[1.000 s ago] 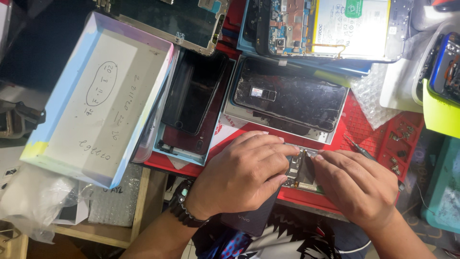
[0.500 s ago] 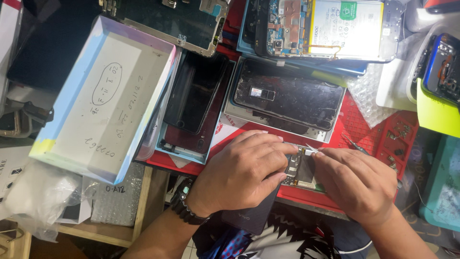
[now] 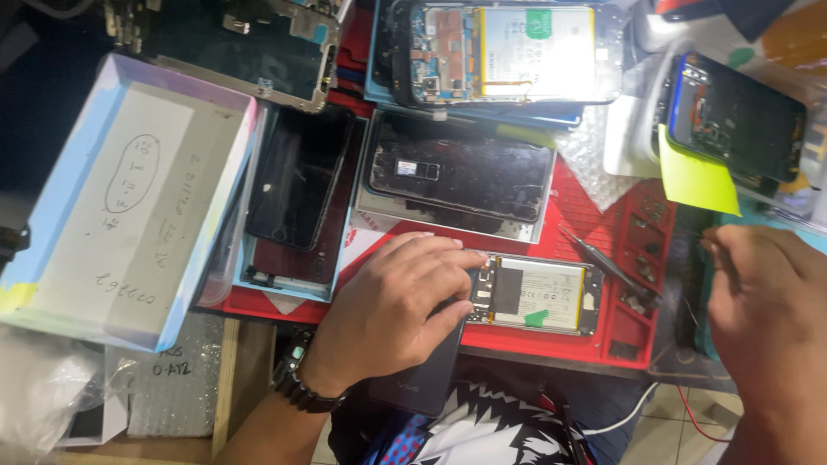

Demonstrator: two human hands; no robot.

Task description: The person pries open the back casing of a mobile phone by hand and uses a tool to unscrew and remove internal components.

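An opened phone [image 3: 538, 294] with its battery and circuit board showing lies on the red work mat [image 3: 594, 215]. My left hand [image 3: 392, 312] rests on the phone's left end, fingers pressing its edge and holding it flat. A dark phone back cover [image 3: 422, 379] lies under that hand's heel. My right hand [image 3: 767, 301] is off to the right, away from the phone, over the mat's right edge, with its fingers curled; whether it pinches anything small is not visible. Black tweezers [image 3: 607, 265] lie on the mat just right of the phone.
A pale box lid [image 3: 121, 198] lies at left. Several dismantled phones and screens [image 3: 457, 168] crowd the back of the mat. A phone with a yellow sticky note [image 3: 732, 120] sits at the right. Small screw trays [image 3: 642, 258] are moulded into the mat.
My right hand has left the opened phone and moved right, uncovering the battery. The left hand has stayed on the phone's left end.
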